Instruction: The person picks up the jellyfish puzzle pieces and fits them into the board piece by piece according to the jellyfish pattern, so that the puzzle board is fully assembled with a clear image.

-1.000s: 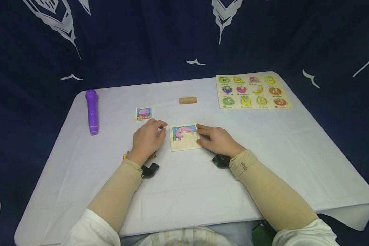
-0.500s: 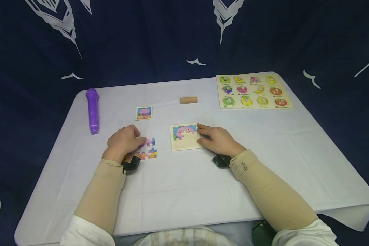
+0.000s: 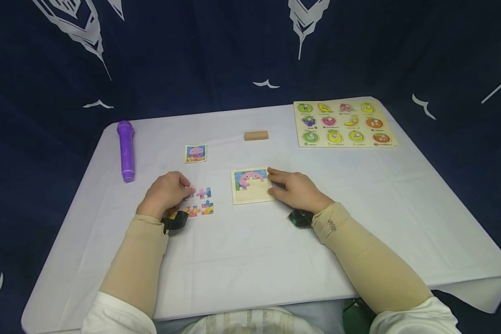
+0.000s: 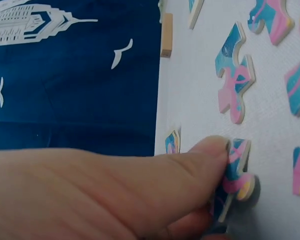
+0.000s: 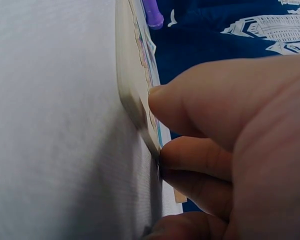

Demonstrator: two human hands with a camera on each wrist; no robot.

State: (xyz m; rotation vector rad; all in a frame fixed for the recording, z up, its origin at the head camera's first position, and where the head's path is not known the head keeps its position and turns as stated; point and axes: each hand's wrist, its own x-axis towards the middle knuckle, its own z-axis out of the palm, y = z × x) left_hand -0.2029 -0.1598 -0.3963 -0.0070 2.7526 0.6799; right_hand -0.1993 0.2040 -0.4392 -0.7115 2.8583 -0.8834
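Note:
My left hand (image 3: 167, 192) pinches a blue-and-pink jigsaw piece (image 4: 235, 175) between thumb and fingers, tilted against the white cloth in the left wrist view. Several loose pieces lie beside it, among them a blue-and-pink piece (image 4: 234, 82); the hand partly hides the group in the head view. My right hand (image 3: 296, 188) holds the right edge of the puzzle board (image 3: 252, 197), its thumb (image 5: 165, 102) on the rim and its fingers at the far corner. A pink octopus picture fills the board's upper part; below it the bare wood shows.
Behind the loose pieces lies a small octopus picture card (image 3: 195, 154). A wooden block (image 3: 256, 136) is farther back, with a fruit peg board (image 3: 345, 124) at the back right. A purple microphone-shaped stick (image 3: 126, 153) lies at the left. A dark curtain (image 3: 217, 55) hangs behind the table.
My left hand has moved left from beside the board to the loose pieces, uncovering some of them, and now pinches one. The right hand has stayed at the board's edge.

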